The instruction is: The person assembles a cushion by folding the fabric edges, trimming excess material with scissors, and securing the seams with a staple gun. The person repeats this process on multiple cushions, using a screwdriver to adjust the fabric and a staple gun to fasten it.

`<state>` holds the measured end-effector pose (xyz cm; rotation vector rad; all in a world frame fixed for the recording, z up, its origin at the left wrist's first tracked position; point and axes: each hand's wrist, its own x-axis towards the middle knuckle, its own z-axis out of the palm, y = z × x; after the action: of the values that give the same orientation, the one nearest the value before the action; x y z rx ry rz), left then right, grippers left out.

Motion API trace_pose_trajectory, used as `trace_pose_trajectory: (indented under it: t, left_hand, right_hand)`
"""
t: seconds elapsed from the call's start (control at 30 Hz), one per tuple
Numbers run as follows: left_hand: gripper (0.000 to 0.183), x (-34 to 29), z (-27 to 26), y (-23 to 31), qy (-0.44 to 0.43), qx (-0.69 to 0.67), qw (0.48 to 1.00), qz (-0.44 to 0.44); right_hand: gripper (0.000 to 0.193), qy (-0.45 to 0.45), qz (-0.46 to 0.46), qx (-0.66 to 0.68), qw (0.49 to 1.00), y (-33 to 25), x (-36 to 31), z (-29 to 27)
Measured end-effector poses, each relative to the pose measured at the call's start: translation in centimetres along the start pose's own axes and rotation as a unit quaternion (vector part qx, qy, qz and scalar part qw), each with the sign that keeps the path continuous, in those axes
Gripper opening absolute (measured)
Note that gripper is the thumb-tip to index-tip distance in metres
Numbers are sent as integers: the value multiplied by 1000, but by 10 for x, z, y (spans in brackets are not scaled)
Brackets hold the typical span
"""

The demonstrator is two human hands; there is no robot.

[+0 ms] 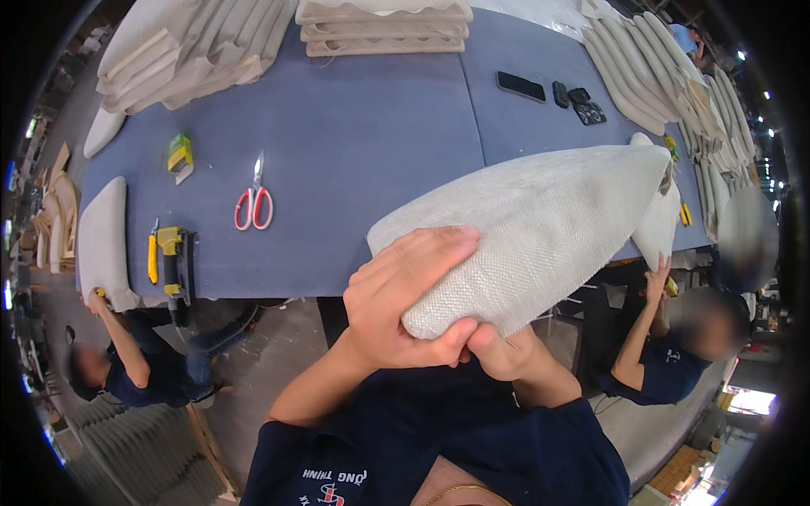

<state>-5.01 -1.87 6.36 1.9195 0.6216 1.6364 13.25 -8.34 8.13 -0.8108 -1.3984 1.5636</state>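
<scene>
Both hands hold one end of a long cushion [540, 228] covered in pale woven fabric, just below the middle of the view. The left hand [405, 295] wraps over the near end, fingers curled across the top and thumb underneath, its grip clamped on the fabric. The right hand [502, 350] is mostly hidden under the cushion at about 5 o'clock from the left one; only its knuckles and thumb show, pressed against the underside, closed on the cushion. The cushion runs up toward 2 o'clock, lifted above the near edge of the bench [363, 143], which has a blue-grey top.

On the bench, at 10 o'clock from the hands, lie red-handled scissors [254, 201]. Further toward 9 o'clock sit a yellow and black staple gun [175, 257] and a yellow knife [153, 253] just beside it. A small green and yellow box [179, 154] lies above them. A dark phone [521, 86] rests at 1 o'clock, far side. Stacks of pale pads [384, 25] stand at 12 o'clock.

Two other people in dark shirts work at the bench's near edge, one at 8 o'clock, one at 3 o'clock.
</scene>
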Motion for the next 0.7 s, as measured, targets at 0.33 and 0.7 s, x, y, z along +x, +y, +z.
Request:
trace_pose_trajectory:
  t: [0.33,0.7]
  left_hand:
    - [60,27,-14,-19,70,-55,989,-118]
    - [65,18,-28,-64,270,-127,922,-247]
  right_hand:
    - [27,9,-102,90,991,19,75,8]
    - [68,124,-272,-196,934,54,149,17]
